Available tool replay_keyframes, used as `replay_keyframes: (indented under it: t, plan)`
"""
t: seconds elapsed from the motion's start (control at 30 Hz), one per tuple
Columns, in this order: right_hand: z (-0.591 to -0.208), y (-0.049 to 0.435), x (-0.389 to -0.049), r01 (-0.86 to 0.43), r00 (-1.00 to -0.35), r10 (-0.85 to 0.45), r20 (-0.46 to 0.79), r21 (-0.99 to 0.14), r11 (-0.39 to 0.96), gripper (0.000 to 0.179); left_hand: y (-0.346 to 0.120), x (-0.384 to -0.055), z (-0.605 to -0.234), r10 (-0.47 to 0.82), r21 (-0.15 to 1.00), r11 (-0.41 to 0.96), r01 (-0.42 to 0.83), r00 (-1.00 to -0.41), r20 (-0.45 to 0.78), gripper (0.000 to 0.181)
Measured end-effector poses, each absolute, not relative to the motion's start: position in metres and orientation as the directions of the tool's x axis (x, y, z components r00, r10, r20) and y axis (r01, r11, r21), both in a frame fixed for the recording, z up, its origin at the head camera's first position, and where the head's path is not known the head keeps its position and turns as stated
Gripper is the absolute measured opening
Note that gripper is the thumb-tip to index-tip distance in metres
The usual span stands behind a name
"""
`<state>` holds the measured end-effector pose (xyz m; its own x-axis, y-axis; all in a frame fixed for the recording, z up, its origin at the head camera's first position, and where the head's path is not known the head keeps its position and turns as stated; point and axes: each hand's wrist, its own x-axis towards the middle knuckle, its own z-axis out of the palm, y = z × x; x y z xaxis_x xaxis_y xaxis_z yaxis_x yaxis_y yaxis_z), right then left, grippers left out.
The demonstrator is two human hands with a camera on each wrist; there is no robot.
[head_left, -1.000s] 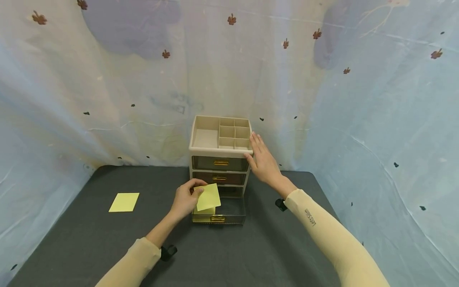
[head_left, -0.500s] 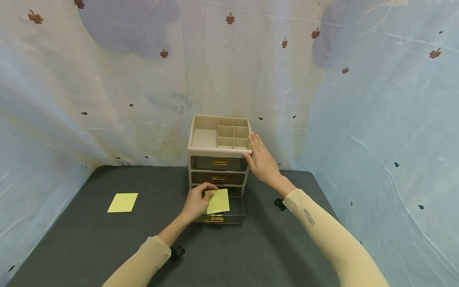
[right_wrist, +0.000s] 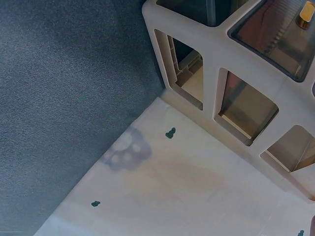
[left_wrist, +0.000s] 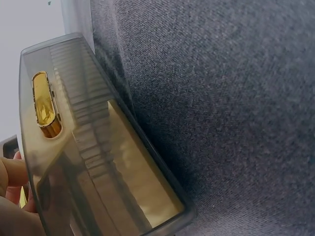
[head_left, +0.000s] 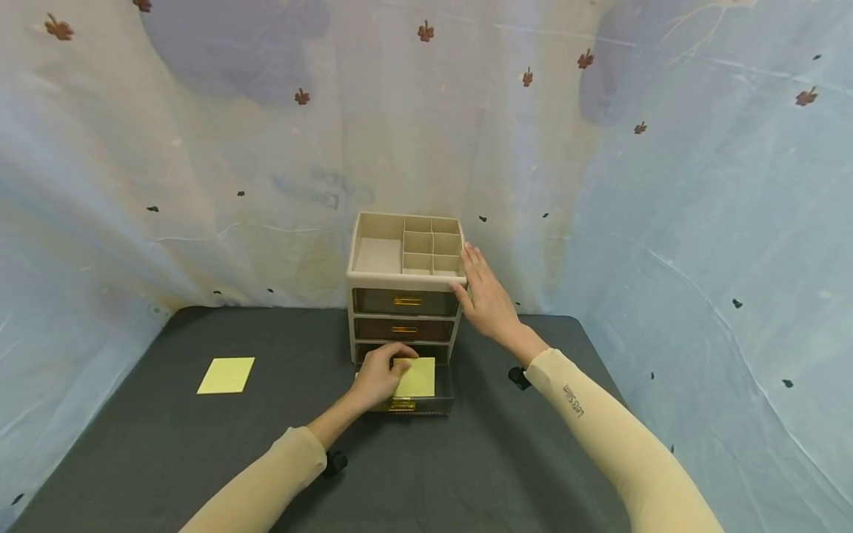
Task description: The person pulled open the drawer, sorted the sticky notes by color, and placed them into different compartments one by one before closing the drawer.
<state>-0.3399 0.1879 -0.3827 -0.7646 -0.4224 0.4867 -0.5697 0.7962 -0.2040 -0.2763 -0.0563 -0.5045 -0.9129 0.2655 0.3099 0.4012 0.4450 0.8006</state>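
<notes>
My left hand pinches a yellow sticky note by its left side, between thumb and fingers. The note is over the pulled-out bottom drawer of a cream desktop drawer organizer. In the left wrist view, another yellow note shows through the smoky clear wall of that drawer, near its gold handle. With fingers straight, my right hand rests against the organizer's upper right side. The right wrist view catches the organizer's side frame but hardly any of the hand.
Another yellow sticky note lies on the dark tabletop to the left. The organizer's top tray has one large compartment and several small ones. A patterned curtain hangs behind and around the table.
My left hand has moved right with the sticky note and lower, into the drawer area; the note now lies flatter to view. The right hand stays on the organizer's side.
</notes>
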Motion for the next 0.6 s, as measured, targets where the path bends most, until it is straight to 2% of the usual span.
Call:
replay_keyframes:
  t: [0.6]
  plan:
    - [-0.382,0.189,-0.341,-0.564,-0.774,-0.421,0.473,-0.214,0.797,0.071,-0.049,-0.29,-0.508,0.408,0.809,0.466,0.359,-0.898,0.164,0.019]
